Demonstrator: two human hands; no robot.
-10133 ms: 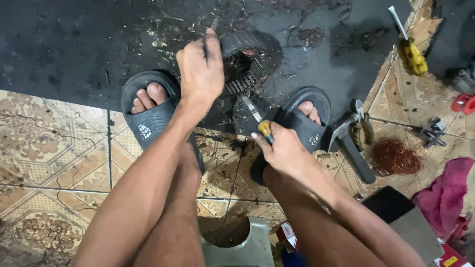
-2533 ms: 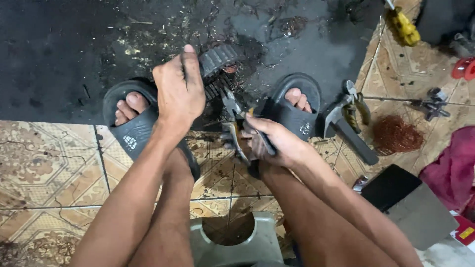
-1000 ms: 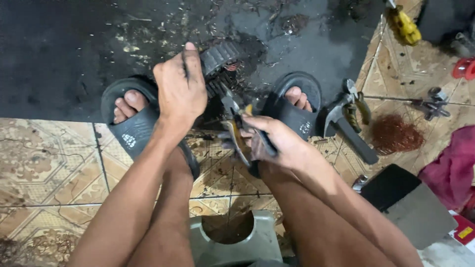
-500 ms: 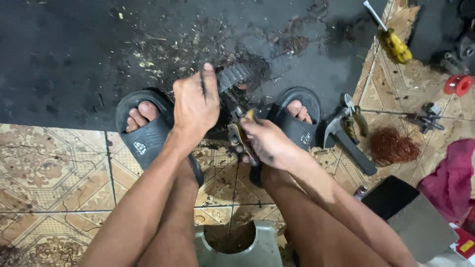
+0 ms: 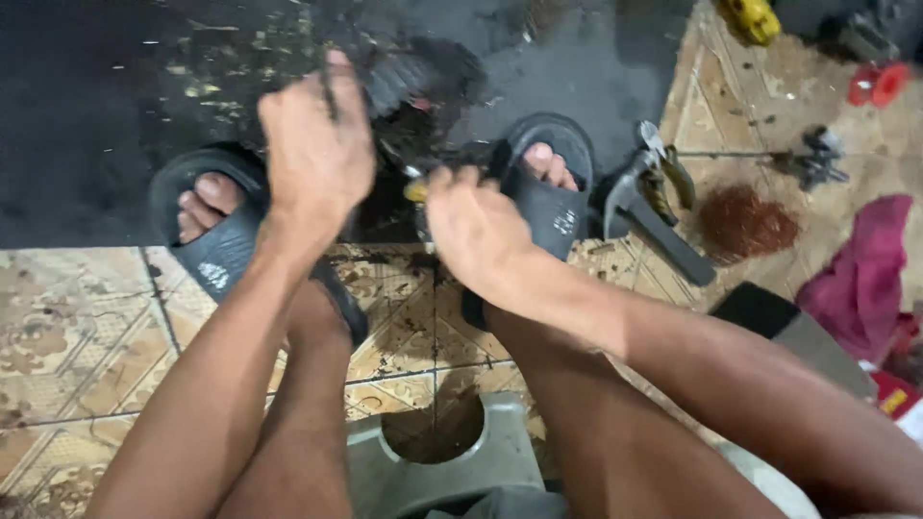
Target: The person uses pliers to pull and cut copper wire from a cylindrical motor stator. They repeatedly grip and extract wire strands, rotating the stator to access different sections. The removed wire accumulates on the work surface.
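The left hand point(image 5: 315, 159) presses down, fingers closed over the top of a dark, toothed, greasy metal gear part point(image 5: 409, 91), which sits on the floor between the two black rubber sandals point(image 5: 223, 252); that grip seems meant to steady it. The right hand point(image 5: 473, 223) is curled shut around a yellow-handled tool point(image 5: 416, 190) pointed at the part. Beneath lie a black oily mat point(image 5: 87, 106) and patterned beige tiles point(image 5: 58, 327); a grey hammer point(image 5: 654, 216) and red cloth point(image 5: 860, 279) lie to the right.
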